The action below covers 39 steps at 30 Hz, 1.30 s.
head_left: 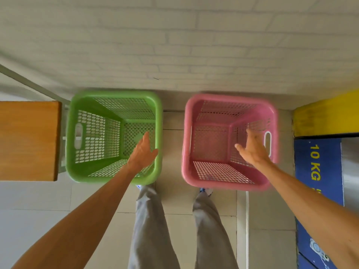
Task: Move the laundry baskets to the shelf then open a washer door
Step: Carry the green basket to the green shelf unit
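Blue panel (318, 171) lettering ("10 KG")

White-painted brick wall (174, 39) fills the top, even soft light, no hard shadows. Pale tiled floor (262, 220) below, grout lines showing. Wooden surface (29, 140) juts in from the left edge, orange-brown, w/ a grey metal bar (29, 84) running diagonally behind it. Right side: yellow block (328, 117) up against the wall, and beneath it a blue panel (318, 171) w/ yellow "10 KG" lettering. White cord (247, 230) runs along the floor nr the panel.
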Tool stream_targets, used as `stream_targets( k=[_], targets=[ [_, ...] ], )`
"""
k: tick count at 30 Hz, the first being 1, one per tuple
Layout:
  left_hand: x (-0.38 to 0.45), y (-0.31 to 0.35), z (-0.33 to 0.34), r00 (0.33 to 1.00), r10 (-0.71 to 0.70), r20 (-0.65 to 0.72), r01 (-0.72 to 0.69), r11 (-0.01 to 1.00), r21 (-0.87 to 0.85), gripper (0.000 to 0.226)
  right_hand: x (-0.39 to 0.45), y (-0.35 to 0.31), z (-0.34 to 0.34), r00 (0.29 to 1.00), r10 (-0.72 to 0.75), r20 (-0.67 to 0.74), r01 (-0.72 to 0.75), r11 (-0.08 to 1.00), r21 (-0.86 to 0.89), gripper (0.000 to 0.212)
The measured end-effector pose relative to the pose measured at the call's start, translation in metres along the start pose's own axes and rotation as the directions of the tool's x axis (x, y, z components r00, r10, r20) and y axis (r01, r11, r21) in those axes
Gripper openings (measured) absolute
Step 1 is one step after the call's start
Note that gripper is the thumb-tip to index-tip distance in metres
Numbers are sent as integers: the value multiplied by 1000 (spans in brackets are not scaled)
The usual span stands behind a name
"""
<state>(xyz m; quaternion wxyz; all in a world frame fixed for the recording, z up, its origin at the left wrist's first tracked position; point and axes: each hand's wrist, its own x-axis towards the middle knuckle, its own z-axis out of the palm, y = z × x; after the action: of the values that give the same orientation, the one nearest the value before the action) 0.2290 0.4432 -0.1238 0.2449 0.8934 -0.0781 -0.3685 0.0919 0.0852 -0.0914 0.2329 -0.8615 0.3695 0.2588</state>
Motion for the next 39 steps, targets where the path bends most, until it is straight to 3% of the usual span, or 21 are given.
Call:
stream_targets(
  k=[10, 13, 17, 21, 26, 29, 35, 39],
  targets=[
    [-22, -178, -140, 980, -162, -113, 159, 987, -35, 83, -32, -201, 79, 986, -112, 124, 99, 989, 110, 67],
    [-12, -222, -169, 960, -226, -162, 225, 974, -27, 78, -32, -245, 112, 981, -76, 179, 57, 993, 107, 72],
    [15, -265, -185, 942, -297, -159, 285, 954, -94, 79, -19, -278, 155, 975, -22, 222, 5, 997, 76, 73],
    [46, -298, -175, 962, -234, -139, 208, 962, -176, 82, -6, -292, 184, 983, 40, 180, -47, 998, 36, 51],
    [50, -297, -168, 960, -224, -166, 174, 947, -270, 82, -4, -287, 194, 989, 58, 139, -68, 995, 72, 44],
    [15, -283, -183, 977, -176, -124, 131, 942, -309, 87, -33, -286, 175, 997, 38, 74, -43, 997, 66, 46],
    [-135, -239, -226, 962, -176, -208, 96, 934, -344, 81, -148, -298, 85, 994, -103, -35, 106, 992, 76, 68],
    [-279, -209, -239, 875, -288, -388, 69, 870, -489, 64, -243, -303, 28, 980, -173, -100, 191, 958, 215, 57]
  ],
)
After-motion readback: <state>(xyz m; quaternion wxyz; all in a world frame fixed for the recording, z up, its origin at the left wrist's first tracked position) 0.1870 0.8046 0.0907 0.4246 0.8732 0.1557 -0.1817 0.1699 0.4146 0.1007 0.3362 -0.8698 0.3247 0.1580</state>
